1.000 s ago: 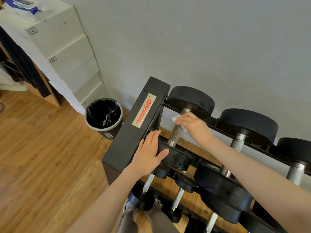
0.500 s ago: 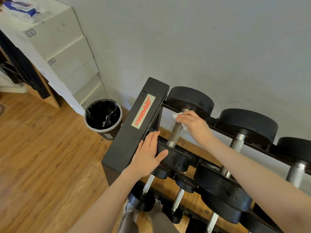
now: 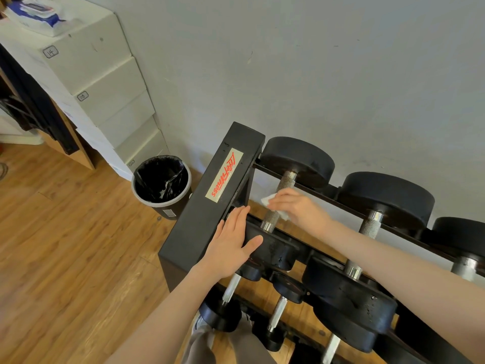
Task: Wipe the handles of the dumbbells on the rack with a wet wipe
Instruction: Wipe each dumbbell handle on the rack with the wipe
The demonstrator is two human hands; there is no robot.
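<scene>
At the centre of the frame we hold a white wipe [image 3: 273, 203] around the handle [image 3: 278, 203] of the leftmost top-row dumbbell [image 3: 298, 161] on the rack [image 3: 212, 203]. Our right hand [image 3: 299, 207] has its fingers curled over the wipe and presses it on the knurled bar about midway along. A second ago this hand sat higher, close under the far weight; half a second ago it was higher still. Now it has slid down toward the near end, and more bare metal shows above it. A corner of the wipe sticks out left of the fingers, and another bit shows under the palm.

Our left hand [image 3: 231, 248] lies flat with straight fingers on the near weight [image 3: 273, 248] of the same dumbbell, right by the rack's black side beam, thumb spread toward the right. It has stayed in the same spot through all three moments.

To the right, a second dumbbell [image 3: 383, 198] and part of a third [image 3: 462, 237] sit on the top row, their handles untouched. Smaller dumbbells [image 3: 223, 311] rest on the lower row at the bottom of the frame.

Left of the rack, a bin [image 3: 162, 179] with a black liner stands on the wood floor [image 3: 65, 245] against the grey wall [image 3: 315, 61]. In the upper left, white boxes [image 3: 99, 82] are stacked, with a wipe pack [image 3: 36, 11] on top. None of these has shifted apart from the small drift of our view.
</scene>
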